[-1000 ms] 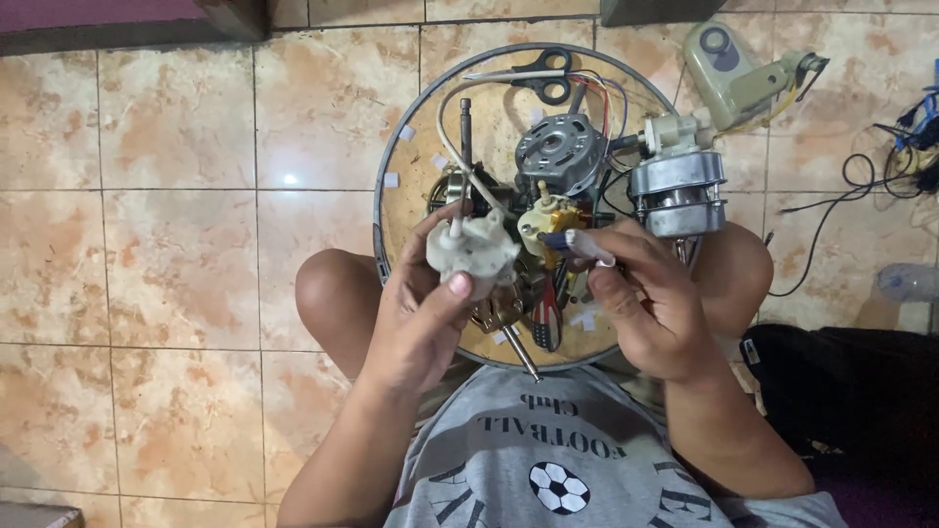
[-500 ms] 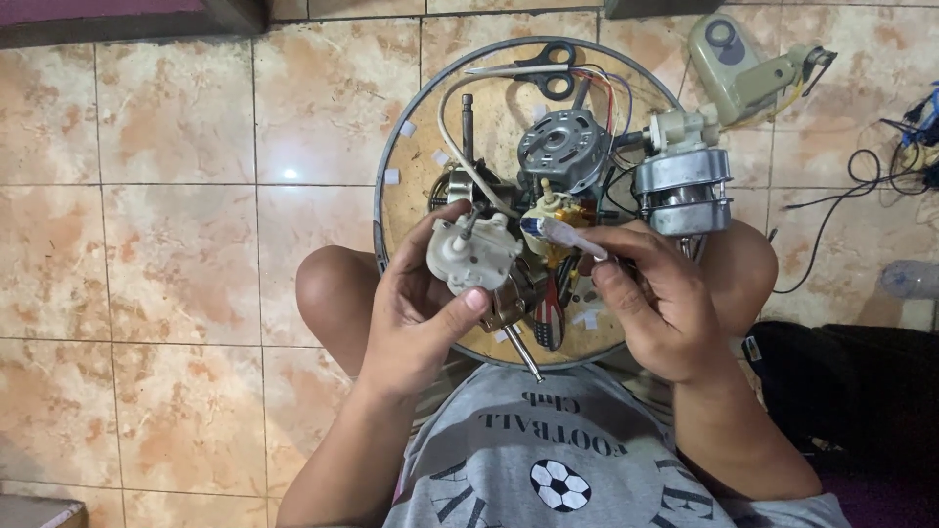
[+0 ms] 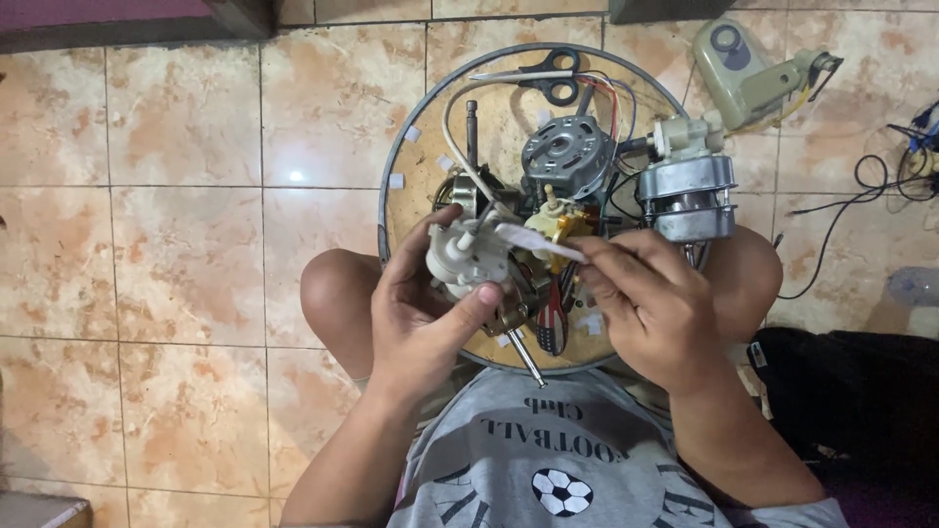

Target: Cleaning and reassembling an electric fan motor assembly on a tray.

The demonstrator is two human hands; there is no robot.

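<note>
At centre frame, the left hand (image 3: 423, 318) grips a small white motor unit (image 3: 468, 259), fingers closed around it. Right hand (image 3: 653, 298), at 3 o'clock, pinches a white strip (image 3: 533, 240) touching it. Grey motor (image 3: 567, 154) and scissors (image 3: 548, 83) lie at 12 o'clock on the round tray (image 3: 391, 186).

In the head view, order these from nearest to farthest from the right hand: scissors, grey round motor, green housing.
From the right hand:
1. Grey round motor, just above it.
2. Scissors, at the tray's top.
3. Green housing, on the floor, upper right.
</note>
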